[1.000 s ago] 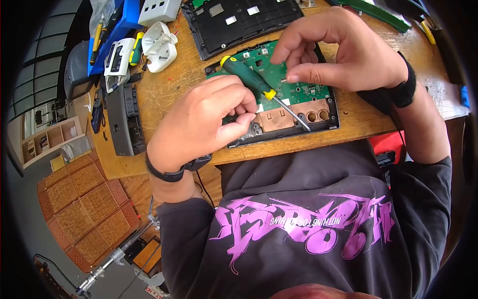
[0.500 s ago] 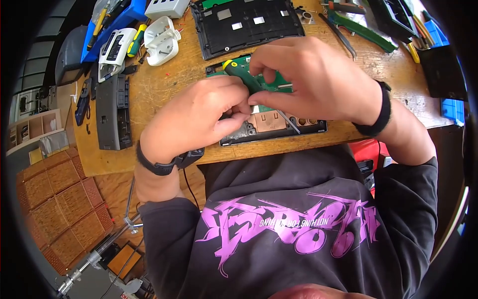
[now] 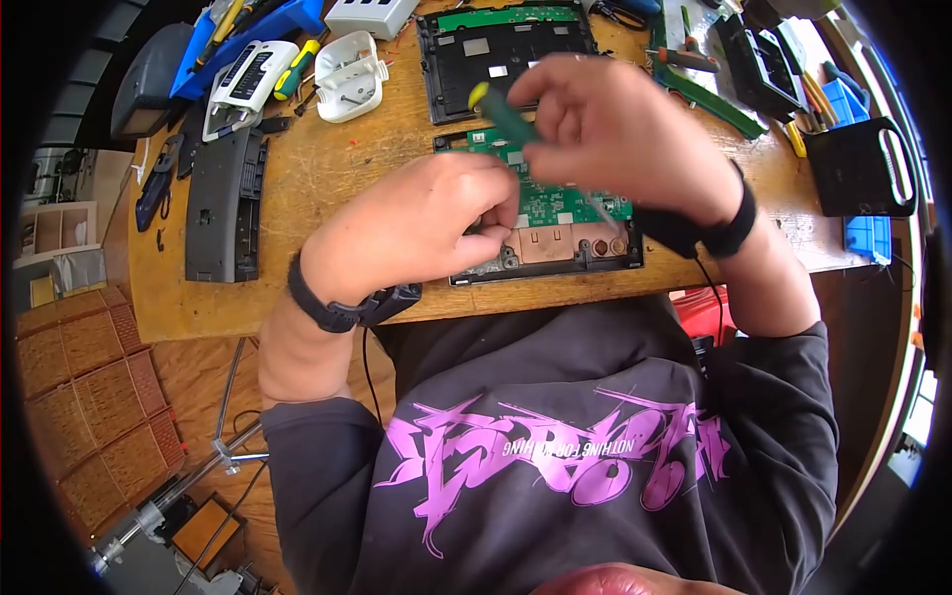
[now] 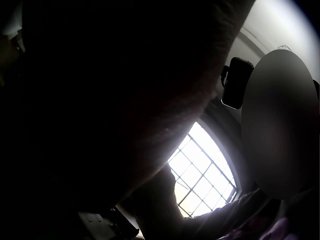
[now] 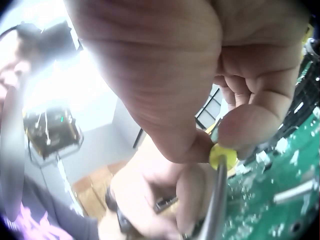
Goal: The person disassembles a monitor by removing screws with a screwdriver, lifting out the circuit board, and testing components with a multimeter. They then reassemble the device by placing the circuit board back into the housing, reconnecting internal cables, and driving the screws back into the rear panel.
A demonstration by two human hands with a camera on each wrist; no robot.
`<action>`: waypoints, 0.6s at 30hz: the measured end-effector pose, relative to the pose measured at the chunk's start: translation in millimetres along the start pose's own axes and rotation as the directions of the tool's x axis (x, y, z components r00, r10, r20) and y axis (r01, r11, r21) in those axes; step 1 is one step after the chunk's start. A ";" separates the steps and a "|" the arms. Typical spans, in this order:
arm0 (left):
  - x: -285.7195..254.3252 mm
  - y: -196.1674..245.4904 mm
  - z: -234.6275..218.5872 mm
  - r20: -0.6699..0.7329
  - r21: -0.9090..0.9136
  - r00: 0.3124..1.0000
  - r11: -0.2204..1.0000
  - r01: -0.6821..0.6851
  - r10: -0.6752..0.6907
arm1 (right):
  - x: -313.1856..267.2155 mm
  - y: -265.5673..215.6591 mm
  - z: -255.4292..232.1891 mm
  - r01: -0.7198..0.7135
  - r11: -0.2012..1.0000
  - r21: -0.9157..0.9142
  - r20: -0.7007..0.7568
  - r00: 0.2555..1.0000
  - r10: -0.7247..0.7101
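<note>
My right hand (image 3: 635, 134) grips a green-and-yellow screwdriver (image 3: 506, 117) between thumb and fingers, over a green circuit board (image 3: 540, 205). In the right wrist view the screwdriver's yellow collar (image 5: 223, 156) shows at the fingertips, its metal shaft pointing down. The board sits in a black casing (image 3: 631, 262) with a copper-coloured plate (image 3: 545, 245) along the near side. My left hand (image 3: 407, 223) has its fingers curled at the casing's left part, thumb close to the forefinger. I cannot tell whether it pinches anything. The left wrist view is mostly dark.
A black cover panel (image 3: 506, 64) lies behind the casing. To the left are a long black housing (image 3: 226, 213), a white plastic shell (image 3: 349, 84) and another green-yellow screwdriver (image 3: 296, 71). Tools and a green strip (image 3: 719, 104) lie at the back right, near a black box (image 3: 861, 167).
The screwdriver lay across the board a second ago, with the right hand hovering above; now the right hand has lifted it. The left hand stays at the casing. The head view has shifted.
</note>
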State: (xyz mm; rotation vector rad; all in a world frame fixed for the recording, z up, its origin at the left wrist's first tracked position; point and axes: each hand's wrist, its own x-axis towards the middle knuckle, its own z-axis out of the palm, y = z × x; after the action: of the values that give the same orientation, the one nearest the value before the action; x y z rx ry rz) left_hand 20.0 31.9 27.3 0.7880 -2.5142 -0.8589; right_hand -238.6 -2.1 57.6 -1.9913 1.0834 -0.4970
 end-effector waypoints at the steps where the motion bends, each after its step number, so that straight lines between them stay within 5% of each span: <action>1: -0.5 -0.8 0.5 0.006 0.001 1.000 1.000 -0.015 0.015 | 5.0 12.7 -7.1 0.010 0.980 0.197 -0.047 0.999 -0.001; 4: -0.9 -4.4 -2.0 0.028 -0.031 1.000 0.999 -0.008 0.009 | 19.7 43.6 -47.1 0.166 0.919 0.358 -0.204 0.974 -0.096; 6: 0.6 -5.5 -3.2 0.035 -0.057 0.999 0.998 -0.012 0.014 | 15.3 39.7 -50.0 0.162 0.869 0.467 -0.378 0.925 0.031; 11: 3.1 -2.8 -12.5 0.034 -0.095 0.999 0.995 0.026 -0.023 | 12.2 59.0 -40.9 0.251 0.801 0.544 -0.436 0.900 0.014; 18: 7.2 -9.1 -24.6 -0.210 -0.045 0.962 0.985 0.169 -0.175 | 10.4 77.1 -48.1 0.288 0.739 0.609 -0.412 0.911 -0.016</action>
State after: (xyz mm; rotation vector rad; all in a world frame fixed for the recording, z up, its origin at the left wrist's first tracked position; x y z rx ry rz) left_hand 30.2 10.7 40.9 1.0442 -2.2678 -0.8139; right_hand -304.0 -57.1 24.9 -1.3656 0.7913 -1.2240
